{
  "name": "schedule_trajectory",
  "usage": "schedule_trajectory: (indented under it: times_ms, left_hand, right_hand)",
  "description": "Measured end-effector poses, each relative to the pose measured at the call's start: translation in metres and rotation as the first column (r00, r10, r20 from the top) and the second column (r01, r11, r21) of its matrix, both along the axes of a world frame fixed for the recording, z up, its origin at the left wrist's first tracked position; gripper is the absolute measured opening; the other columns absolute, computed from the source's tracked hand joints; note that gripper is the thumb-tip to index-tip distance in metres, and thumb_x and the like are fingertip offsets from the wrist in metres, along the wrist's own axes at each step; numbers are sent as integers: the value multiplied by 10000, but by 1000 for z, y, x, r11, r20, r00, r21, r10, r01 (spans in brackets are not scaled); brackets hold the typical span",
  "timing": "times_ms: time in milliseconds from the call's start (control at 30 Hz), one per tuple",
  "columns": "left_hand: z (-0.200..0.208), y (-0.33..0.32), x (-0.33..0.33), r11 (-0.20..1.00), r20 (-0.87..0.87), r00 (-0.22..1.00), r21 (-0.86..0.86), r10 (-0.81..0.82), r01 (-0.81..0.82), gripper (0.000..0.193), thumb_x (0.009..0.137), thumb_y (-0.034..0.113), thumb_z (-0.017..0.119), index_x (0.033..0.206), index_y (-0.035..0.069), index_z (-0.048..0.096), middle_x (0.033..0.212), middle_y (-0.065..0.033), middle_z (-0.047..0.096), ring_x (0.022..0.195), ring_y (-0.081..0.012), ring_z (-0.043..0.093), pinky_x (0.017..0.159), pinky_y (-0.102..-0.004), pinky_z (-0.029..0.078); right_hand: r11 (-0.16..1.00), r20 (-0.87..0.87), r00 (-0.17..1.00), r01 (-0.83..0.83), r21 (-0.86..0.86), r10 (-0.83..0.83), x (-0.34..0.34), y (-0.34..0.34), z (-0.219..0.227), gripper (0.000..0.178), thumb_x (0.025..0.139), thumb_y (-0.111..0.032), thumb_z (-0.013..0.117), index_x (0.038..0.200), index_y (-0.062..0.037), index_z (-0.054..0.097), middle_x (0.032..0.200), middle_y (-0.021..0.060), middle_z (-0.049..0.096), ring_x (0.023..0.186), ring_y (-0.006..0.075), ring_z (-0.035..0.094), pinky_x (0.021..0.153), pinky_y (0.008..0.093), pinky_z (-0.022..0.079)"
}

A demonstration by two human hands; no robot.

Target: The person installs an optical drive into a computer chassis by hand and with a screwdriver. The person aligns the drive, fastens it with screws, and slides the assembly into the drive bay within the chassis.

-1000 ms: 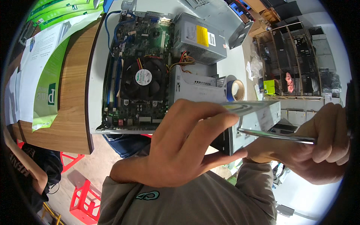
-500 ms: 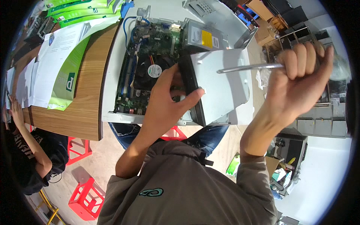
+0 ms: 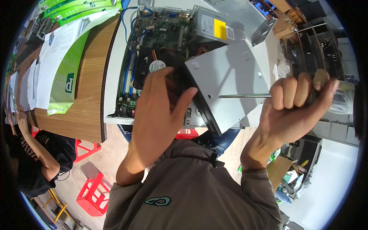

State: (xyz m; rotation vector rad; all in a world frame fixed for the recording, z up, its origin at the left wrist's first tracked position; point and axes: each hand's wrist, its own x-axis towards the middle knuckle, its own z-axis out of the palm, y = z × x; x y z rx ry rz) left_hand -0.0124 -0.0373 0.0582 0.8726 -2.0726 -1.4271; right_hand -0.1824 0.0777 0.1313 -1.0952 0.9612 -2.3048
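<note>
A silver optical drive [image 3: 234, 73] with a black front edge lies tilted over an opened desktop computer, whose green motherboard [image 3: 168, 32] shows behind. My left hand [image 3: 155, 111] is at the drive's black front, its thumb beside that edge and its fingers over the black cooling fan [image 3: 142, 71]. Thumb and fingers are spread, and I see no firm hold on the drive. My right fist is closed round a screwdriver [image 3: 245, 96], my right hand [image 3: 295, 103] hiding its handle. The slim metal shaft points left across the drive's top, near a small slot.
A metal power supply [image 3: 214, 28] with a yellow label sits behind the drive. Papers and green packets [image 3: 63, 88] lie on the wooden table at left, where another person [image 3: 42, 157] works. A red stool [image 3: 94, 195] stands on the floor. Shelving [image 3: 314, 50] is at right.
My left hand has drawn back left from the drive's front edge, its fingers loosening. The drive has turned slightly. My right hand has lowered with the screwdriver, and the whole view has shifted.
</note>
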Motion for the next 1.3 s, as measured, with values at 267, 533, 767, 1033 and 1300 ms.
schedule_trajectory:
  times_ms: [267, 533, 767, 1033, 1300]
  left_hand:
    - [-15, -15, 1, 881, -61, 966, -430, -249, 200, 667, 638, 324, 863, 1245, 115, 681, 1347, -103, 545, 1289, -348, 472, 1052, -464, 380]
    - [-27, -17, -1, 871, -23, 971, -447, -238, 203, 681, 602, 444, 822, 1202, 141, 717, 1377, -62, 540, 1260, -302, 492, 1060, -410, 381]
    - [-36, -12, -9, 834, -105, 978, -544, -183, 97, 601, 629, 413, 817, 1145, 112, 743, 1296, -77, 610, 1218, -284, 520, 1027, -367, 435]
    - [-45, -14, -13, 765, -152, 970, -643, -188, 47, 496, 693, 366, 785, 1100, 85, 750, 1237, -121, 654, 1218, -296, 534, 955, -303, 531]
    - [-42, -14, -16, 755, -139, 976, -654, -165, 34, 441, 705, 380, 763, 1036, 88, 761, 1193, -120, 683, 1205, -291, 551, 962, -308, 532]
  right_hand:
    - [999, -86, 996, -23, 44, 27, 5, -14, -2, 305, 1065, -360, 428, 858, -137, 451, 536, -80, 225, 405, 37, 139, 330, 195, 179]
    - [901, -637, 678, 428, -62, -366, -3, -2, -6, 216, 1001, -199, 469, 915, -20, 555, 527, -76, 388, 375, 2, 300, 308, 139, 261]
    - [986, -257, 954, -164, -25, 152, 11, -10, 1, 439, 887, -169, 607, 520, -225, 373, 440, -89, 351, 322, -3, 275, 284, 154, 232]
    - [988, -103, 983, -152, -27, 149, -13, -2, -2, 447, 863, -72, 618, 514, -211, 377, 443, -84, 362, 324, -10, 262, 281, 166, 194]
    - [907, 147, 899, -420, 25, 413, -58, -33, -27, 385, 1061, -269, 454, 698, -167, 374, 505, -60, 294, 358, 26, 170, 288, 187, 167]
